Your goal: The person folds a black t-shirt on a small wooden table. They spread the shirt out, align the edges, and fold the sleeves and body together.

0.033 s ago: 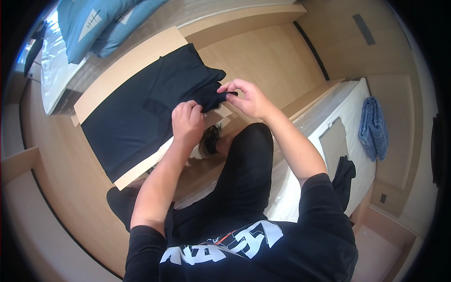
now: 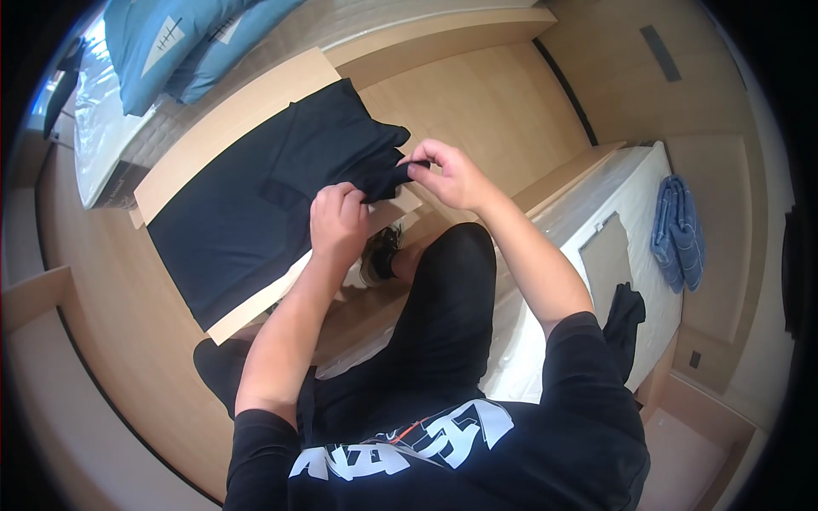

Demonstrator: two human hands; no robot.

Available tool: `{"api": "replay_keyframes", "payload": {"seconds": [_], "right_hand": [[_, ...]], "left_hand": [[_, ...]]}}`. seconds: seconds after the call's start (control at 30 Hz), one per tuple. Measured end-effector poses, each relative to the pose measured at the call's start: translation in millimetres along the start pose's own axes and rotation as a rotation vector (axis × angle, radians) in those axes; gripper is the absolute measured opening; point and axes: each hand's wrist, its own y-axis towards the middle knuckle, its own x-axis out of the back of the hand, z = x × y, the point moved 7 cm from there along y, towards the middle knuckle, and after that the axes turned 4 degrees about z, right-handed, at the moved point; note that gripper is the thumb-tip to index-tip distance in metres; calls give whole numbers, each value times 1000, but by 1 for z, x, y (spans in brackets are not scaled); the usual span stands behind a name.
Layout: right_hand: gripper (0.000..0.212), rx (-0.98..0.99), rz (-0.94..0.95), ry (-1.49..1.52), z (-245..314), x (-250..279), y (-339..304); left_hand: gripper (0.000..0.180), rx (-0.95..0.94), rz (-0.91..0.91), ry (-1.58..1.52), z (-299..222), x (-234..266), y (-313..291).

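A black garment, its exact kind unclear, lies spread over a light wooden board in front of me. Near its right end the cloth is bunched and wrinkled. My left hand rests at the garment's near right edge, its fingers curled and pressed together on the fabric. A narrow end of the same garment is pinched between thumb and fingers of my right hand, pulled out past the board's right edge. The stretch of cloth between both hands is lifted a little. Part of the pinched fabric is hidden by my fingers.
Beds with pale mattresses stand at the far left and at my right. Blue bedding lies on the far one. Right of me are a folded blue quilt, a grey flat piece and a black cloth. My shoe is below the board.
The fingers of my right hand have shifted slightly on the pinched fabric. My left hand has barely moved, and the garment lies as before.
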Motion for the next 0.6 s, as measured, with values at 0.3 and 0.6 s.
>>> {"api": "replay_keyframes", "payload": {"seconds": [0.3,0.6], "right_hand": [[23,-281,361,33,-63,-42,64],[10,-379,314,280,-49,-57,93]], "left_hand": [[17,967,-237,-1223,103,-18,-26],[24,1083,-194,-1174,121,-23,-30]]}}
